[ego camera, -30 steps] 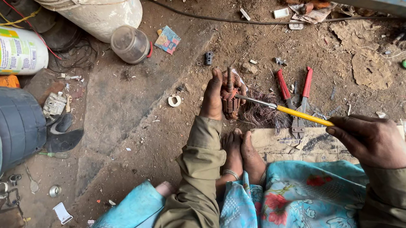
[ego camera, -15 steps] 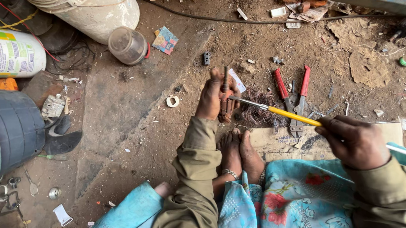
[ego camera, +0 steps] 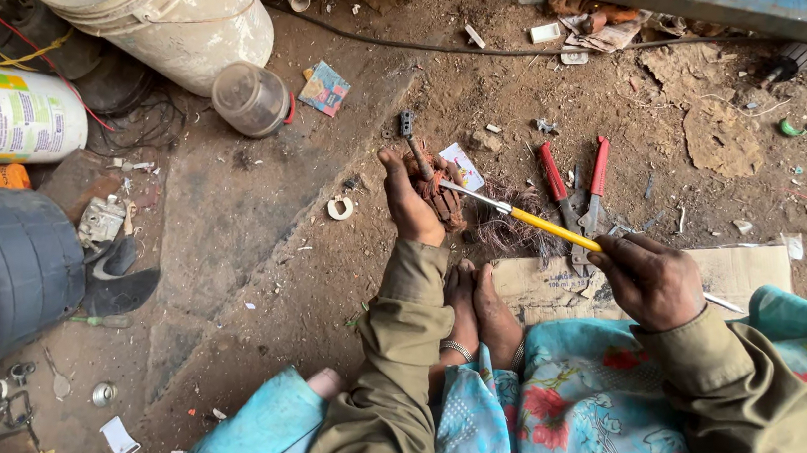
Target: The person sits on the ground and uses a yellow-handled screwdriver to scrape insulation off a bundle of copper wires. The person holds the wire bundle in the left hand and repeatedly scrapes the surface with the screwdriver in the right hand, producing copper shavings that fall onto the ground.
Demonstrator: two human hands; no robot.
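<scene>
Left hand [ego camera: 411, 206] closed round a rusty copper-wound coil part [ego camera: 438, 191], held just above the dirt floor [ego camera: 254, 232]. Right hand [ego camera: 651, 280] fist-grips a yellow-handled screwdriver [ego camera: 538, 224], tip at the windings. Part prob. stiff, heavyish; wires fragile, so grip the core. Red cutters [ego camera: 577, 188] nearby.

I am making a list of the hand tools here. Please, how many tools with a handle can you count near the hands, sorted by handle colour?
Yellow handle: 1, the screwdriver in the right hand
Red handles: 1, the cutters on the ground
Total: 2
</scene>
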